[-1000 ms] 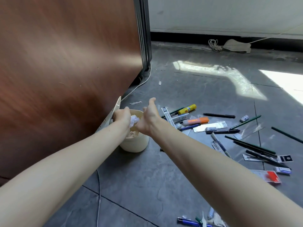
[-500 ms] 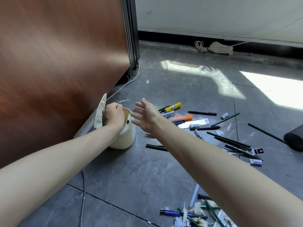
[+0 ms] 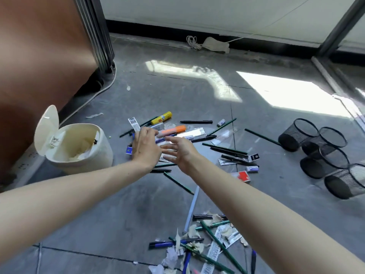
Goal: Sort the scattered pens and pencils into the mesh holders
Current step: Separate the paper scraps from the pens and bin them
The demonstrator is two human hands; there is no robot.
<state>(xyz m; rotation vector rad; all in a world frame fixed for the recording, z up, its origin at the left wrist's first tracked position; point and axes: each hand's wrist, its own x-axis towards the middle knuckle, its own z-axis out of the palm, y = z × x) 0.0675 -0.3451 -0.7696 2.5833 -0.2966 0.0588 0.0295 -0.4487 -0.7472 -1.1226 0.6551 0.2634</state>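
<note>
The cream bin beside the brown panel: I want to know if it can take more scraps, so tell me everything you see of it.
The bin is a small round tub, cream, plastic by its look, upright on the grey floor close to the brown panel. Its hinged lid is tipped open, standing at the rim's left side. Crumpled pale paper lies inside, below the rim. Neither hand touches it; the left hand is nearest, to its right.

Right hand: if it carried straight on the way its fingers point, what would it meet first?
Probably the left hand. The right hand has its spread fingers aimed leftward at it across a narrow gap. Depth is unclear, so it could pass just over.
</note>
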